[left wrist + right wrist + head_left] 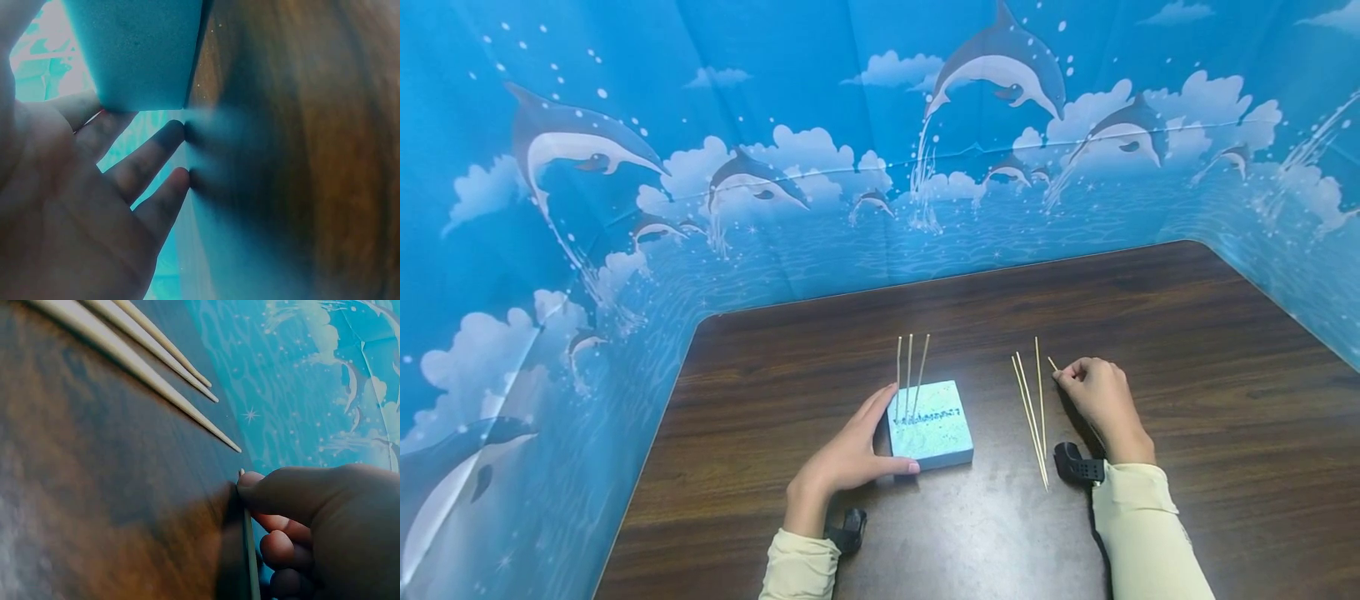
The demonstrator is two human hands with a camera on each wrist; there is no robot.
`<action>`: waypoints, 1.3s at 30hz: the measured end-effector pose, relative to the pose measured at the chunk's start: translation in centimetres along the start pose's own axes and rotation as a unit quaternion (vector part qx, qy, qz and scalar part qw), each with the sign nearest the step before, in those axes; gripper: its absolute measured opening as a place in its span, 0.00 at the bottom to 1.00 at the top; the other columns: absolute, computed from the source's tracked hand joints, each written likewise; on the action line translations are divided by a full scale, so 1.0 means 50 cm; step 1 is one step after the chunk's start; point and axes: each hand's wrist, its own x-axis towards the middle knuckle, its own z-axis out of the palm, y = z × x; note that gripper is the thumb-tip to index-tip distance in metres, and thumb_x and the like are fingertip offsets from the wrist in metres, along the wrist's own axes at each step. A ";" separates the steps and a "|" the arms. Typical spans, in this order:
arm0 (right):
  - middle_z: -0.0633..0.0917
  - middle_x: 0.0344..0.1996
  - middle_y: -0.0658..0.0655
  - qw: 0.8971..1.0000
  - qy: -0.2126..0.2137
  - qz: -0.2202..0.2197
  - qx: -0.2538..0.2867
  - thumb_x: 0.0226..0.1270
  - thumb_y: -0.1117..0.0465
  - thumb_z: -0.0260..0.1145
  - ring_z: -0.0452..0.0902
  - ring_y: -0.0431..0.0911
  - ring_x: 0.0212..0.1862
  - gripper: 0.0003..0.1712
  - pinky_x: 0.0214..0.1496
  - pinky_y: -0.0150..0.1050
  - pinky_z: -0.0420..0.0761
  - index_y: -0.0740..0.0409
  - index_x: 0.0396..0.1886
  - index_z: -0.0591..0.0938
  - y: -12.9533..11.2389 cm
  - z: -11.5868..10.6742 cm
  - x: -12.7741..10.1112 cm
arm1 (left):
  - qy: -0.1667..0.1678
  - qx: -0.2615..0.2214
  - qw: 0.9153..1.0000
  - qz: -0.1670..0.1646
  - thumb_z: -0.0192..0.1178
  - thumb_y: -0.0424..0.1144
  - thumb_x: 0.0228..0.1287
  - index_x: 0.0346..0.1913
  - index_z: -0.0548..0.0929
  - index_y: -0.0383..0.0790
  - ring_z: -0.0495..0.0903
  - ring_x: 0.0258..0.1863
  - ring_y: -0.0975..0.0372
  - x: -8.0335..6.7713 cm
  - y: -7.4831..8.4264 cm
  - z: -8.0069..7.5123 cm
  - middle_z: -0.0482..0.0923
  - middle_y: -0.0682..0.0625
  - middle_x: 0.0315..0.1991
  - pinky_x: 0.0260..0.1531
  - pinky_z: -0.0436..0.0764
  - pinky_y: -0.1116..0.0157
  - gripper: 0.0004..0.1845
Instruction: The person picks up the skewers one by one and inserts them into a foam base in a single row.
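Note:
My left hand holds a pale blue foam block by its left side, thumb along the near edge and fingers at the far left corner. In the left wrist view two fingertips rest on the table beyond the block. Three thin bamboo skewers stand upright in the block's left part, along a row of dark marks. To the right, my right hand pinches another bamboo skewer near one end, between thumb and fingers, low over the table.
Three more bamboo skewers lie on the table between the block and my right hand, their near ends close together. The dark wooden table is bordered by a blue dolphin-print cloth at the back and sides. Each wrist wears a black camera.

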 end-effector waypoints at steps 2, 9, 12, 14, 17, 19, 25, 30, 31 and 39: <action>0.83 0.24 0.59 1.000 -0.005 0.009 -0.001 0.66 0.58 0.64 0.75 0.55 0.31 0.13 0.37 0.49 0.73 0.63 0.26 0.83 -0.004 0.000 0.000 | 0.001 0.000 1.000 0.000 0.75 0.58 0.48 0.80 0.47 0.54 0.48 0.78 0.52 -0.001 -0.001 0.001 0.45 0.48 0.80 0.72 0.58 0.44 0.61; 0.84 0.27 0.58 1.000 -0.013 0.015 -0.008 0.67 0.56 0.61 0.77 0.54 0.31 0.13 0.34 0.50 0.75 0.60 0.28 0.83 -0.031 -0.006 -0.003 | -0.002 -0.004 1.000 0.000 0.75 0.58 0.48 0.80 0.47 0.56 0.47 0.78 0.52 0.000 -0.001 0.000 0.44 0.48 0.80 0.72 0.57 0.44 0.61; 0.83 0.24 0.56 1.000 0.012 -0.008 0.008 0.66 0.58 0.60 0.74 0.50 0.28 0.11 0.31 0.43 0.72 0.60 0.28 0.82 -0.053 -0.012 -0.002 | -0.002 -0.001 1.000 0.001 0.75 0.59 0.48 0.80 0.47 0.56 0.48 0.78 0.51 0.000 -0.002 -0.001 0.44 0.48 0.80 0.72 0.57 0.44 0.62; 0.82 0.23 0.55 0.999 0.032 -0.026 0.021 0.66 0.59 0.60 0.72 0.48 0.25 0.10 0.29 0.40 0.70 0.60 0.29 0.82 -0.074 -0.019 -0.004 | -0.002 -0.001 1.000 0.001 0.75 0.59 0.47 0.80 0.46 0.56 0.48 0.78 0.51 0.000 -0.003 -0.002 0.44 0.48 0.81 0.72 0.57 0.44 0.62; 0.82 0.21 0.55 0.996 0.058 -0.053 0.041 0.66 0.61 0.60 0.70 0.46 0.23 0.09 0.28 0.38 0.69 0.61 0.29 0.81 -0.116 -0.033 -0.008 | -0.002 -0.001 1.000 0.001 0.75 0.59 0.47 0.80 0.46 0.55 0.48 0.78 0.51 0.000 -0.003 -0.003 0.44 0.48 0.81 0.71 0.58 0.43 0.62; 0.81 0.20 0.55 0.992 0.078 -0.078 0.060 0.65 0.62 0.62 0.69 0.45 0.22 0.08 0.27 0.36 0.69 0.61 0.28 0.81 -0.148 -0.041 -0.013 | -0.001 -0.002 1.000 -0.001 0.75 0.59 0.47 0.80 0.46 0.55 0.47 0.78 0.51 -0.001 -0.003 -0.004 0.44 0.48 0.81 0.72 0.57 0.43 0.62; 0.80 0.18 0.55 0.966 0.152 -0.168 0.123 0.59 0.68 0.66 0.70 0.44 0.22 0.05 0.24 0.24 0.66 0.63 0.25 0.82 -0.230 -0.049 -0.035 | 0.000 -0.004 1.000 -0.002 0.76 0.59 0.47 0.80 0.47 0.55 0.47 0.78 0.51 -0.003 -0.005 -0.002 0.44 0.48 0.80 0.72 0.57 0.44 0.62; 0.79 0.18 0.54 0.939 0.196 -0.224 0.170 0.56 0.72 0.68 0.69 0.41 0.22 0.05 0.23 0.21 0.64 0.64 0.24 0.81 -0.274 -0.050 -0.055 | 0.000 0.000 1.000 -0.004 0.75 0.59 0.47 0.80 0.47 0.55 0.48 0.78 0.51 -0.002 -0.004 -0.001 0.44 0.48 0.80 0.72 0.58 0.44 0.62; 0.79 0.18 0.54 0.932 0.204 -0.235 0.184 0.56 0.73 0.68 0.69 0.40 0.22 0.05 0.23 0.20 0.64 0.64 0.24 0.81 -0.282 -0.050 -0.059 | 0.000 -0.001 1.000 -0.005 0.76 0.59 0.47 0.80 0.47 0.55 0.48 0.78 0.51 -0.001 -0.004 -0.001 0.44 0.48 0.80 0.71 0.58 0.43 0.62; 0.79 0.20 0.54 0.871 0.236 -0.320 0.287 0.57 0.75 0.65 0.70 0.38 0.26 0.04 0.30 0.22 0.73 0.66 0.25 0.80 -0.328 -0.027 -0.083 | -0.001 0.001 1.000 -0.005 0.76 0.58 0.48 0.80 0.47 0.54 0.48 0.78 0.52 0.004 0.001 -0.001 0.45 0.48 0.80 0.72 0.58 0.44 0.61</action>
